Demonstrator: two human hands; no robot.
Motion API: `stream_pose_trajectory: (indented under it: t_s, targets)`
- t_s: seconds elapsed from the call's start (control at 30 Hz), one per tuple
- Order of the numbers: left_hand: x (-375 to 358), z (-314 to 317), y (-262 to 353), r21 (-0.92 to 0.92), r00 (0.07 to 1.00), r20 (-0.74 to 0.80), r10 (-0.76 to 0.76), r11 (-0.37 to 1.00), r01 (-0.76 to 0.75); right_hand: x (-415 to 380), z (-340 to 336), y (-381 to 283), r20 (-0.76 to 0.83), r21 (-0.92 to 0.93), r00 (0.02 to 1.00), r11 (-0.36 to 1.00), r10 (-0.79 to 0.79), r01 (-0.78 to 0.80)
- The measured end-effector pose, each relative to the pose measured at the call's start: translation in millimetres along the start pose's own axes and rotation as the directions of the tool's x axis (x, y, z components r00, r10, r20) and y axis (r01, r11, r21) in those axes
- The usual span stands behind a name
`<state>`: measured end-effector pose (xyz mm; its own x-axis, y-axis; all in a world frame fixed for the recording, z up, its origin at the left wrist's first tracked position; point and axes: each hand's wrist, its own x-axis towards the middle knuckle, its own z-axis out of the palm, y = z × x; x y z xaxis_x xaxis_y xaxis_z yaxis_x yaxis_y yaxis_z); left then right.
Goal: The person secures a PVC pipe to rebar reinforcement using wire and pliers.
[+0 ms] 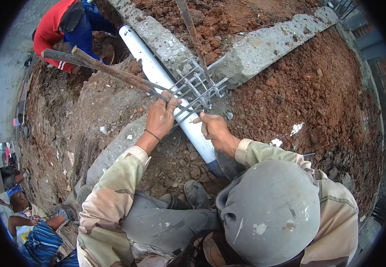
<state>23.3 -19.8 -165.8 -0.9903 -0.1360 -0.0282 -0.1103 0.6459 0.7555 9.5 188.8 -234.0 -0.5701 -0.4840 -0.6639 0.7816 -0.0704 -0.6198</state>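
My left hand is closed around steel reinforcing bars, its fingertips at the near edge of a rebar cage. My right hand is closed just to the right of the bars, near the cage's lower side. What it grips, if anything, is too small to make out. Below both hands a white plastic pipe runs diagonally under the cage. A rusty upright bar rises from the cage's far side.
A concrete beam and another meet beyond the cage. Red soil lies right. A person in red bends in a trench, upper left. People sit lower left. A grey helmet fills the lower foreground.
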Motion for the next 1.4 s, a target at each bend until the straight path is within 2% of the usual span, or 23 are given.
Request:
stream_pose_trajectory:
  t_s: [0.07,0.13,0.17,0.2,0.23,0.27,0.3,0.33,0.4,0.43,0.5,0.53,0.6,0.63,0.73,0.87,0.93,1.1,1.13,1.2,1.27,1.33,1.4]
  targets:
    - [-2,-1,1,0.017,1.000,0.012,-0.016,1.000,0.016,7,-1,6,0.042,0.017,0.999,1.000,0.016,-0.017]
    - [-1,-2,4,0.013,1.000,0.008,-0.022,1.000,0.022,5,0,1,0.103,0.051,0.989,0.993,0.104,-0.110]
    - [-2,-2,6,0.000,1.000,-0.002,-0.023,1.000,0.023,2,-1,-2,0.112,-0.067,0.987,0.992,0.117,-0.110]
    - [-2,-2,4,0.000,1.000,-0.006,-0.026,1.000,0.026,-3,-1,-6,0.114,-0.071,0.986,0.991,0.119,-0.112]
    - [0,-1,2,0.001,1.000,-0.009,-0.027,1.000,0.027,-10,-2,-11,0.172,-0.390,0.984,0.914,-0.045,0.110]
    - [0,0,-1,0.002,0.999,-0.013,-0.030,1.000,0.030,-16,-2,-17,0.279,-0.645,0.944,0.694,-0.176,0.320]
    - [-1,1,-2,-0.002,0.999,-0.013,-0.035,0.999,0.035,-23,3,-27,0.235,-0.723,0.958,0.629,-0.163,0.284]
    - [-2,0,-1,0.028,0.999,-0.008,-0.049,0.998,0.049,-19,0,-21,0.233,-0.725,0.959,0.629,-0.159,0.280]
    - [-1,1,1,0.053,0.998,-0.005,-0.057,0.997,0.057,-10,-7,-10,0.135,-0.618,0.983,0.766,-0.121,0.179]
    - [-2,2,3,0.008,0.998,-0.041,-0.051,0.999,0.051,-11,-6,-7,0.133,-0.618,0.983,0.765,-0.124,0.180]
    - [-3,3,3,-0.037,0.996,-0.071,-0.048,0.998,0.045,-10,7,0,0.037,-0.317,0.987,0.935,-0.157,0.161]
    - [-3,3,3,-0.034,0.996,-0.075,-0.043,0.999,0.041,-2,13,5,0.036,-0.317,0.987,0.934,-0.158,0.162]
    - [-2,3,4,-0.030,0.996,-0.077,-0.038,0.999,0.035,21,25,24,-0.268,-0.046,0.942,0.979,-0.202,0.197]
    - [-2,3,5,-0.010,0.997,-0.067,-0.046,0.999,0.046,30,32,28,-0.300,-0.005,0.931,0.976,-0.210,0.219]
    - [-2,2,4,0.003,0.997,-0.064,-0.043,0.999,0.043,55,46,35,-0.285,0.115,0.943,0.971,-0.171,0.211]
    - [-2,2,-1,0.024,0.997,-0.060,-0.052,0.998,0.053,63,48,18,-0.242,0.034,0.931,0.957,-0.272,0.288]
    - [-3,1,0,-0.021,0.996,-0.054,-0.075,0.997,0.074,64,48,19,-0.203,0.087,0.934,0.944,-0.295,0.317]
    - [-3,1,1,-0.094,0.995,-0.061,-0.082,0.993,0.076,70,30,14,0.097,0.236,0.987,0.966,-0.131,0.105]
    - [-2,2,-3,-0.096,0.995,-0.060,-0.083,0.992,0.077,65,27,12,0.095,0.235,0.987,0.967,-0.129,0.103]
    - [0,1,-12,-0.082,0.999,-0.053,-0.008,0.997,0.003,54,24,5,0.095,-0.083,0.994,0.995,-0.051,0.059]
    - [1,3,-21,-0.138,0.999,-0.052,0.000,0.990,-0.007,54,28,12,0.091,-0.063,0.995,0.997,-0.046,0.052]
    - [3,0,-18,-0.188,0.999,-0.036,0.030,0.981,-0.036,45,33,10,0.177,0.142,0.981,0.988,-0.080,0.055]
    - [3,-8,-10,-0.177,0.993,0.086,-0.077,0.980,0.091,39,40,16,0.214,0.238,0.969,0.969,-0.124,0.071]
